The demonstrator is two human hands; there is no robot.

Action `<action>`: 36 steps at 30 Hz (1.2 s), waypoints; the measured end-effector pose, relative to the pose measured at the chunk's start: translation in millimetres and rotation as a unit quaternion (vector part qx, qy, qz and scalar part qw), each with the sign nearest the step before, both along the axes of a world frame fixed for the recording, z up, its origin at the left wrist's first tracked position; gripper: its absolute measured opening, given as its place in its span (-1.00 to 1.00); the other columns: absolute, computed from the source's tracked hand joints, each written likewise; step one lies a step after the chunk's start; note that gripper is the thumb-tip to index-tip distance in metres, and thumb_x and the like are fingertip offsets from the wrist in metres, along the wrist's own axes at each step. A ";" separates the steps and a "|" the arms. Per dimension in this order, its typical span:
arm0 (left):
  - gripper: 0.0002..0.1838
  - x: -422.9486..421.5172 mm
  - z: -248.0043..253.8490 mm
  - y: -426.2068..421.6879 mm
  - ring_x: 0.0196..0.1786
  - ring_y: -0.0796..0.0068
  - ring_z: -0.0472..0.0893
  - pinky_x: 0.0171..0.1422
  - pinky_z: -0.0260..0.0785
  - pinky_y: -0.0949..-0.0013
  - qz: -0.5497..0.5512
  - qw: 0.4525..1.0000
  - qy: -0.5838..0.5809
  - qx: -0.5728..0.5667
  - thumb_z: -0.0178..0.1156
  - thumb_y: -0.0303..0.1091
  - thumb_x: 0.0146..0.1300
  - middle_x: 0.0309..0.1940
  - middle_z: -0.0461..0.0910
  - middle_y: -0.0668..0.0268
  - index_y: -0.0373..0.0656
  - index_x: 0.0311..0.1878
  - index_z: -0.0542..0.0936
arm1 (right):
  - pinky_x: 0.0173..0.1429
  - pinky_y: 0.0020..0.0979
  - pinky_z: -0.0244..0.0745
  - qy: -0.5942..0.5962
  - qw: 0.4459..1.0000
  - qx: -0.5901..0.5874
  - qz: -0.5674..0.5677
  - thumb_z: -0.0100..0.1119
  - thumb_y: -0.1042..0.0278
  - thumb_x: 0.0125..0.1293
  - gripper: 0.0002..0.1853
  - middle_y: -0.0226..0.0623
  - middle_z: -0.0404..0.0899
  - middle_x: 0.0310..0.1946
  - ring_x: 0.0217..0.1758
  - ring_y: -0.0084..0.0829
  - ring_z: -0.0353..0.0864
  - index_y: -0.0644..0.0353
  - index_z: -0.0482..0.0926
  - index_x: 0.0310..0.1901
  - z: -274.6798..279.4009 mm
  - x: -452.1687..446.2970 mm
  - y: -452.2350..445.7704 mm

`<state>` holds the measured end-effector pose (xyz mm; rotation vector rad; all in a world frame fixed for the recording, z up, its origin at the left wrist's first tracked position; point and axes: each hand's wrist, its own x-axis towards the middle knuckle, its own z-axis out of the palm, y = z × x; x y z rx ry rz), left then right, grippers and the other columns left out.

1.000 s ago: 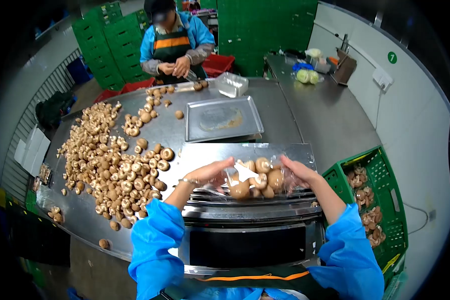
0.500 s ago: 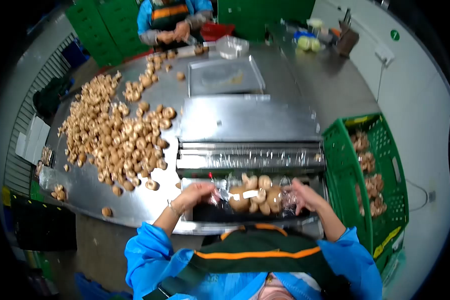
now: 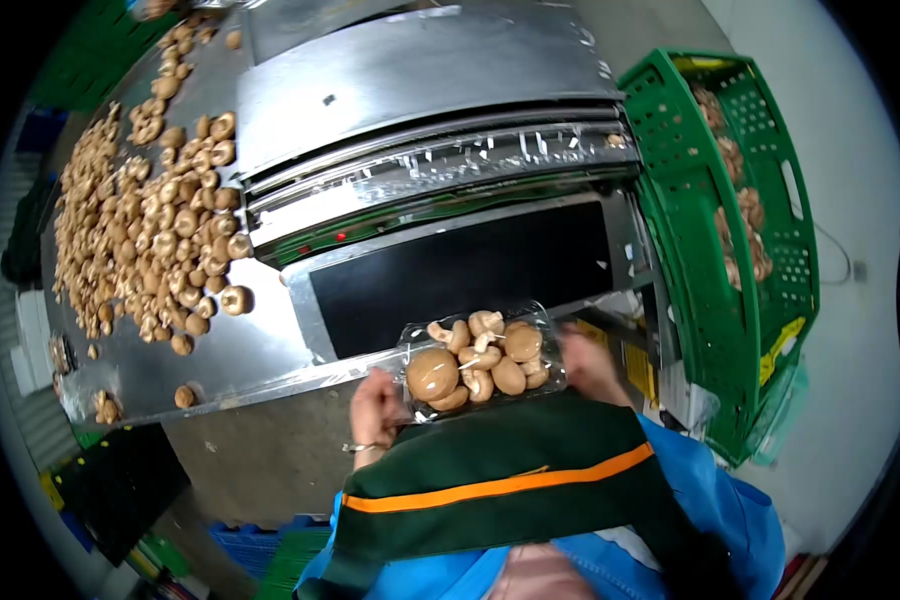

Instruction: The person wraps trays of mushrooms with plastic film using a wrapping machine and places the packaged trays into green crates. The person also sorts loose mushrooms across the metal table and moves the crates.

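Black plate point(image 3: 460, 275): it lies flat in the metal machine point(image 3: 400, 85), whose bare sheet and bars are on its far side.
Mushroom pack point(image 3: 480, 362): it is at the near side of the black plate, in front of the person's apron point(image 3: 490, 490), and in the view it covers a part of the plate's near edge. Under the shiny clear film there are brown mushrooms point(image 3: 433, 375), some with the cap up, others with the stem showing.
Left hand point(image 3: 375, 408): near the left corner of the black plate, on its near side; the fingers are curled and grip the left end of the pack. A bracelet point(image 3: 365, 447) is on this wrist.
Right hand point(image 3: 590, 365): near the right corner of the plate, on its near side; it is somewhat blurred, but it grips the pack's right end.
Mushroom heap point(image 3: 150, 235): on the worktop point(image 3: 225, 370), to the left of the black plate, well apart from the pack.
Green crate point(image 3: 695, 270): to the right of the black plate, with mushrooms inside.
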<state>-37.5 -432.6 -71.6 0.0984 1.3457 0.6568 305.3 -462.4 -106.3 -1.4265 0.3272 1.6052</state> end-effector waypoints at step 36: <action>-0.87 317.3 76.2 134.7 -0.22 0.71 0.39 -0.09 0.24 0.64 -0.440 0.822 -0.048 0.358 0.04 -0.57 0.23 -0.19 0.46 0.38 -0.24 -0.14 0.44 | -0.04 -0.24 0.37 -0.839 0.416 -0.248 0.249 0.15 0.21 0.09 -0.67 -0.05 0.49 -0.15 -0.10 -0.15 0.45 0.22 0.53 -0.14 104.8 520.7 -35.4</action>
